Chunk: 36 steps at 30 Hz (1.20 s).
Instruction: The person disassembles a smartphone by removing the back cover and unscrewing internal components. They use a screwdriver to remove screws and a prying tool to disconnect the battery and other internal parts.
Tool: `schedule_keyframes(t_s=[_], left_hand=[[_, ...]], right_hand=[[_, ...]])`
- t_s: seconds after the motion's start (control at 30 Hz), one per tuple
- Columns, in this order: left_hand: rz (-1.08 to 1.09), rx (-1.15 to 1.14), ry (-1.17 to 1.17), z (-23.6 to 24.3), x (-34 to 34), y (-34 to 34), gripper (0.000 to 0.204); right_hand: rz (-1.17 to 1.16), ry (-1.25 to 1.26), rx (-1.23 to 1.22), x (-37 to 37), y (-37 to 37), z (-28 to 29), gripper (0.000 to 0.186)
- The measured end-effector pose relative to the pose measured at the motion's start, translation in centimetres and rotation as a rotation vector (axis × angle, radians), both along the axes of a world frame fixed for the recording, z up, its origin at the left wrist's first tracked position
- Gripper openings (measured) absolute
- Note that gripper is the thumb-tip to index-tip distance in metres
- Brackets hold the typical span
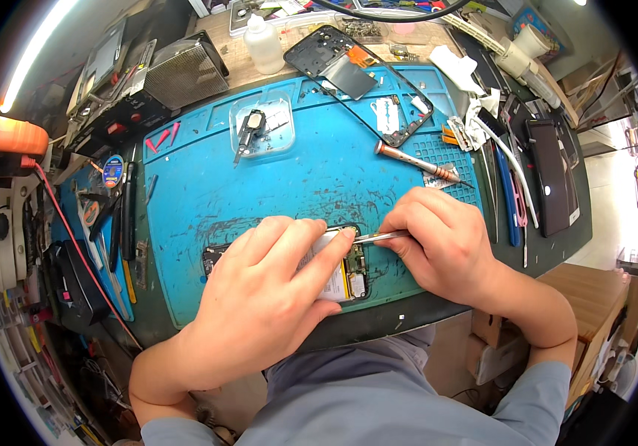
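An opened phone (357,276) lies on the blue work mat (192,193), its circuit board and a pale battery (333,288) uncovered. My left hand (267,286) spreads over the phone and holds it, fingertips at its far edge and thumb near its close edge. Much of the phone's middle is hidden beneath that hand. In a pinch, my right hand (442,236) grips slim metal tweezers (382,237). Their tip points left and meets the phone's upper right corner, by my left index fingertip. Whether the tip grasps anything is too small to tell.
Beyond the phone sit a clear plastic box (278,145) with small parts, a black phone frame (401,85) and a screwdriver (417,161). A white bottle (263,46) stands behind. Hand tools (127,212) line the left side; a dark phone (549,178) lies right.
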<state>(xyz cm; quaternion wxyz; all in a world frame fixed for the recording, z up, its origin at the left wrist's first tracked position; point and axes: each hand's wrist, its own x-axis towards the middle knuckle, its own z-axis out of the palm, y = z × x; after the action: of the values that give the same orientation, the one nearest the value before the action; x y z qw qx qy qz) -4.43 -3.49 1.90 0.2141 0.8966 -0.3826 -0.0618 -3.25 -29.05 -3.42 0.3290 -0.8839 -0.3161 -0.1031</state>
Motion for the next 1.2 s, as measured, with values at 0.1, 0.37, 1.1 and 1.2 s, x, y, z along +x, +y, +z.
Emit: schedule_keyframes(t_s=[0.1,0.37,1.1,1.2], left_hand=[[-0.004,0.001,0.01,0.0,0.1,0.0,0.074],[0.033,-0.027,0.068,-0.3,0.2,0.0,0.074],[0.037,-0.148,0.152,-1.0,0.7,0.6,0.087],[0.028,-0.155,0.141,-1.1,0.6,0.7,0.087]], right_hand=[[0.0,0.003,-0.002,0.0,0.0,0.0,0.023],[0.008,-0.007,0.004,0.1,-0.2,0.0,0.023],[-0.116,-0.016,-0.045,-0.5,-0.9,1.4,0.026],[-0.086,0.215,0.056,-0.4,-0.1,2.4,0.024]])
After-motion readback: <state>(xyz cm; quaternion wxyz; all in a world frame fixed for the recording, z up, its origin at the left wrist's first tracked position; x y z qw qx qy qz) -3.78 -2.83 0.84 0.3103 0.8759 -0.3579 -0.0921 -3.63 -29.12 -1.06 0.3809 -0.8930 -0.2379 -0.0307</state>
